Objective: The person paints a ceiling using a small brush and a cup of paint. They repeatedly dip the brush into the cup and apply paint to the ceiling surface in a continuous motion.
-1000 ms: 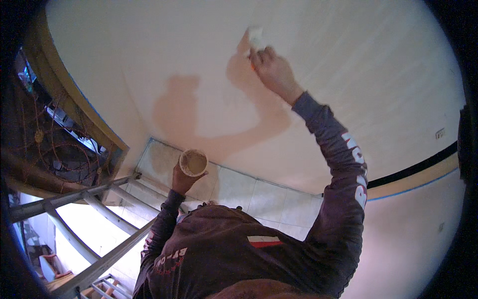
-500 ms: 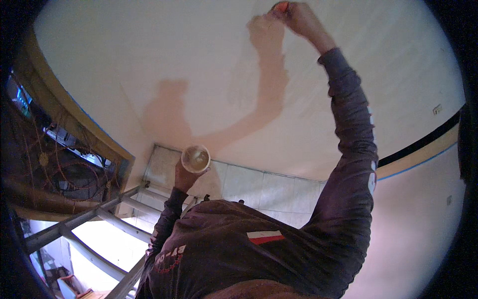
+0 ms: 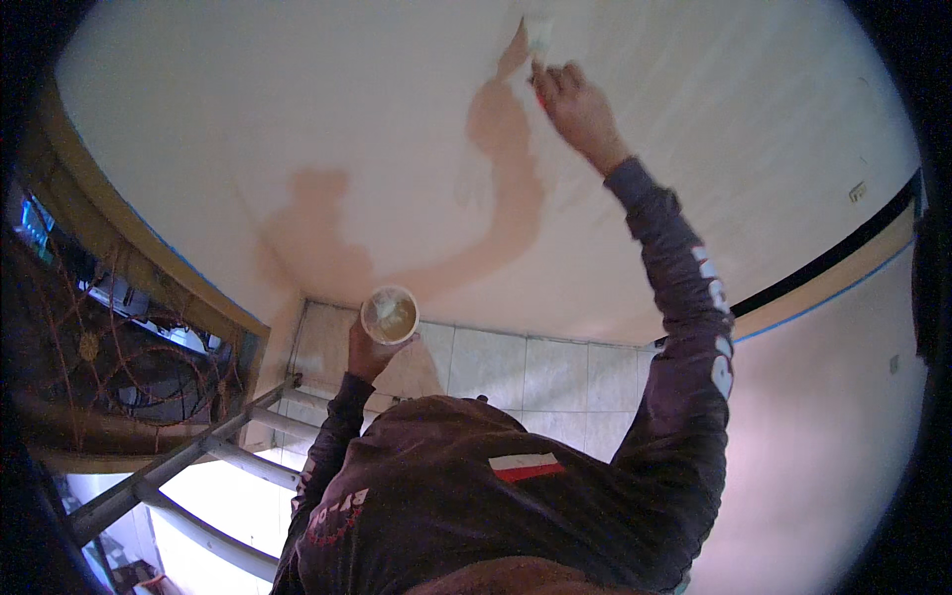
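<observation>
Low at the left of centre, my left hand (image 3: 367, 355) is wrapped round a pale round cup (image 3: 415, 315). Its mouth faces up, and a whitish mass lies in the brownish contents. Raised high, my right hand (image 3: 575, 107) grips a paintbrush (image 3: 538, 42) with a bit of red showing at its handle. The brush's pale head is against the off-white wall (image 3: 347, 89) or very close to it; I cannot tell which. Shadows of my arm and the brush fall on the wall just left of them.
A metal ladder (image 3: 213, 444) stands at the lower left, close by my left arm. Behind it is an opening with curled metalwork (image 3: 149, 367). Pale tiles (image 3: 555, 372) line the lower wall. At the right, a dark strip (image 3: 833, 263) borders a recess, with a small wall fitting (image 3: 858, 191) above.
My right hand has come down a little, and the brush head now shows above it, pointing up. The cup has stayed almost in place in my left hand.
</observation>
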{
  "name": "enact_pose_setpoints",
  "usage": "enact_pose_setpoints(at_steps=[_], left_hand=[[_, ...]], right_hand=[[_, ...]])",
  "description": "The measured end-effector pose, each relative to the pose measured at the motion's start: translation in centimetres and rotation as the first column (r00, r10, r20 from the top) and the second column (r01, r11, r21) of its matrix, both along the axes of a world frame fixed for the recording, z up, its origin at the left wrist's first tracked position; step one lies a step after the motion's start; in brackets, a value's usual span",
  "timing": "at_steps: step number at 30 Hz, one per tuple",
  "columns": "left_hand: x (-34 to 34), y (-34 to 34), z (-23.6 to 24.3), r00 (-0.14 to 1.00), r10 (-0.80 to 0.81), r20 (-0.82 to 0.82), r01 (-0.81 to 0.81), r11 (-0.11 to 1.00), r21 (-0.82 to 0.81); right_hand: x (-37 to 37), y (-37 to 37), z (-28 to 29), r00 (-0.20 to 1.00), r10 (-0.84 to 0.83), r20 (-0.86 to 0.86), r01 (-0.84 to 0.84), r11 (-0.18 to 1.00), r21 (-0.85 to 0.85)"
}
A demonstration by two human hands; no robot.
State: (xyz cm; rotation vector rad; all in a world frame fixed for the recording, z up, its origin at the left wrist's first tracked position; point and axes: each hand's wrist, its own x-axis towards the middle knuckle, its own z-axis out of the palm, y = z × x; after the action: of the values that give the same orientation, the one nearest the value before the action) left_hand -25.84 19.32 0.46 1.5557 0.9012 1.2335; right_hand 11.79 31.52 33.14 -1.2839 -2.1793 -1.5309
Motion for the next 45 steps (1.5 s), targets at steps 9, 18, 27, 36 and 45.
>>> enact_pose_setpoints(at_steps=[9, 18, 27, 36, 45], left_hand=[[-1.0, -0.3, 2.4, 0.974, 0.031, -0.226, -0.006, 0.994, 0.112], [-0.1, 0.4, 0.2, 0.985, -0.097, -0.141, 0.094, 0.995, -0.03], [1.4, 1.6, -1.4, 0.966, -0.1, -0.237, 0.101, 0.995, -0.005], [3.4, 0.8, 2.2, 0.962, -0.096, -0.256, 0.133, 0.982, 0.131], [3.7, -0.2, -0.7, 0.959, -0.116, -0.258, 0.14, 0.987, 0.074]], right_hand=[[-4.8, -6.7, -11.2, 0.771, 0.118, -0.626, -0.295, 0.937, -0.187], [-6.6, -7.4, -15.4, 0.203, -0.203, -0.958, -0.462, 0.843, -0.277], [-7.3, -10.8, -11.7, 0.018, -0.255, -0.967, -0.633, 0.746, -0.208], [-9.3, -14.1, -12.7, -0.087, -0.415, -0.906, -0.644, 0.717, -0.267], [-5.8, -10.1, -14.3, -0.38, 0.024, -0.925, -0.393, 0.901, 0.185]])
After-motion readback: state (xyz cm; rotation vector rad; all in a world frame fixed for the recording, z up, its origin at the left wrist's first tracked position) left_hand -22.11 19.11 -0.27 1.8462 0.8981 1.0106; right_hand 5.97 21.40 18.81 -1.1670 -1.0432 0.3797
